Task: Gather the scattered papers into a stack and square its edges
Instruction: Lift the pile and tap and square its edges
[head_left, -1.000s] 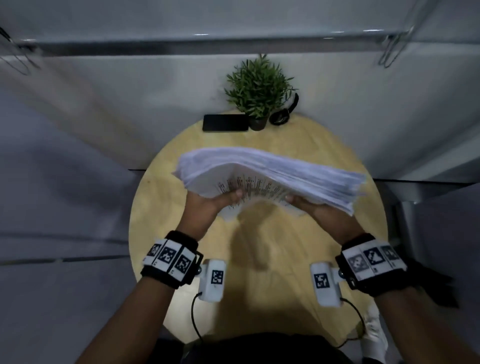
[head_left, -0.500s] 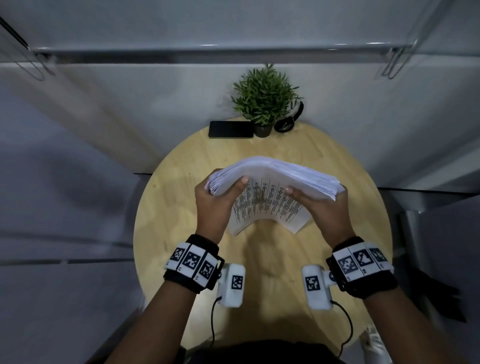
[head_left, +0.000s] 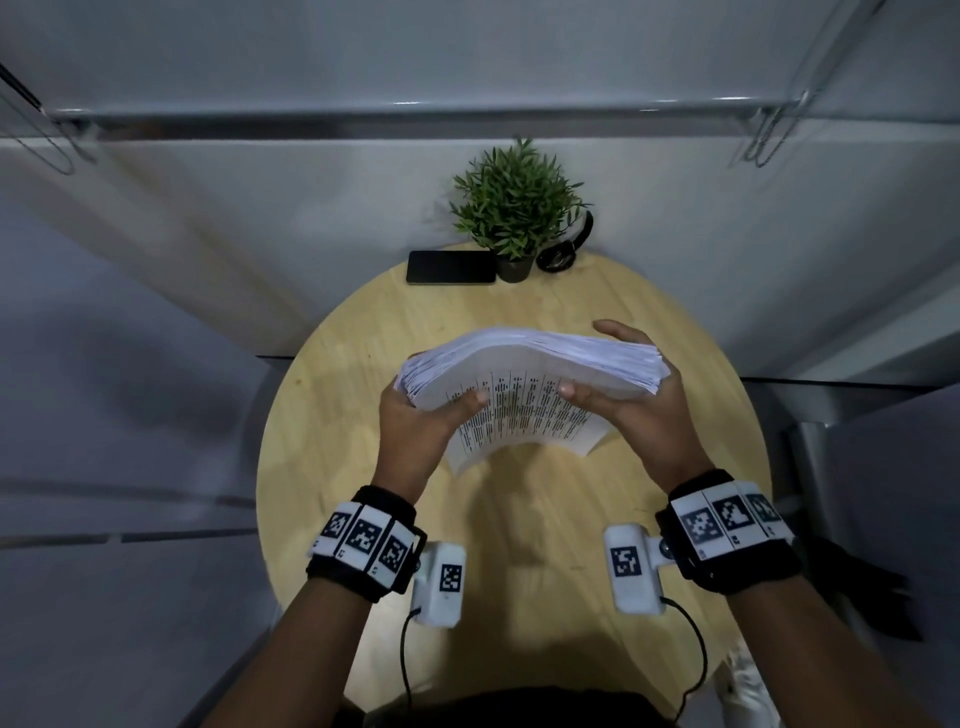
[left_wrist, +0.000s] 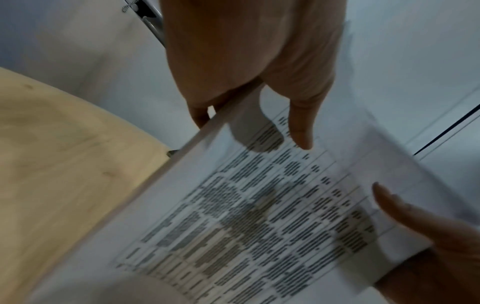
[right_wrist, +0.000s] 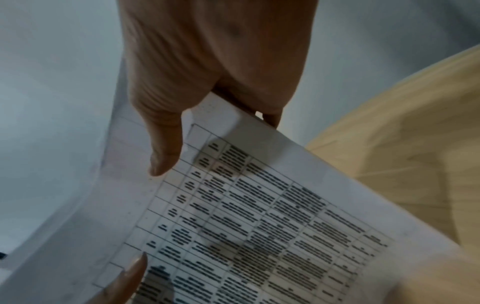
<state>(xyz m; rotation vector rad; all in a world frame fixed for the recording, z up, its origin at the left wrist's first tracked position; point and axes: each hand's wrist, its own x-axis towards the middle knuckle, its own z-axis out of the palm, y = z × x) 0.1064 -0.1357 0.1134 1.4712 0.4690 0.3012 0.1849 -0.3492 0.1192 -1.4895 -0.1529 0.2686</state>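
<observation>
A thick stack of white papers printed with tables stands on its long edge, tilted, above the round wooden table. My left hand grips the stack's left end, thumb on the near printed face. My right hand grips the right end, thumb in front and fingers wrapped behind. In the left wrist view the left hand pinches the sheets, with the other hand's thumb at the lower right. In the right wrist view the right hand holds the printed sheets. The stack's top edge looks slightly uneven.
A small potted plant, a black phone and a black watch-like band sit at the table's far edge by the wall. The table's rim curves close on both sides.
The papers went from a wide fanned spread to a tighter bundle. Both hands moved inward to the ends, and the right hand's fingers now wrap behind the right end.
</observation>
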